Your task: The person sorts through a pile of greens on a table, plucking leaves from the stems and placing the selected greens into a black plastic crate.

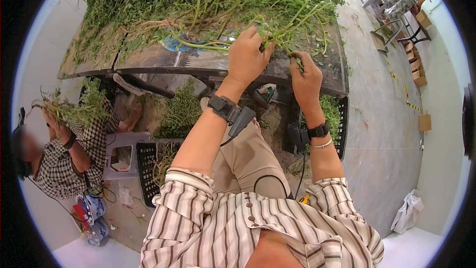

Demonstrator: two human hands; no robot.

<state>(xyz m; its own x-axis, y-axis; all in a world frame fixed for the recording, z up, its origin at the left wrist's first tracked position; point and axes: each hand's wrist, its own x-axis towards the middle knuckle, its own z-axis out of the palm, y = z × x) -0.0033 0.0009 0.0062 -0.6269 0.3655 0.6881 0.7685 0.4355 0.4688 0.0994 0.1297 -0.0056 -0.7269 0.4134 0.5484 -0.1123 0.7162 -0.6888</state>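
Observation:
My left hand (248, 55) is closed around several green leafy stems (292, 24) just above the near edge of the table. The stems fan out from it toward the upper right. To its right, my right hand (307, 78) has thumb and fingers pinched together at the lower end of the greenery. A small bit of green shows at those fingertips. Behind both hands lies a large heap of leafy green plants (148, 0), with long pale stems trailing toward me.
The dark table (144, 57) has bits of leaf scattered on it. Below right stands a black crate (342, 124) of greens; another black crate (147, 168) sits lower left. A person (74, 154) at left holds plants. Another person (409, 0) bends at the far right.

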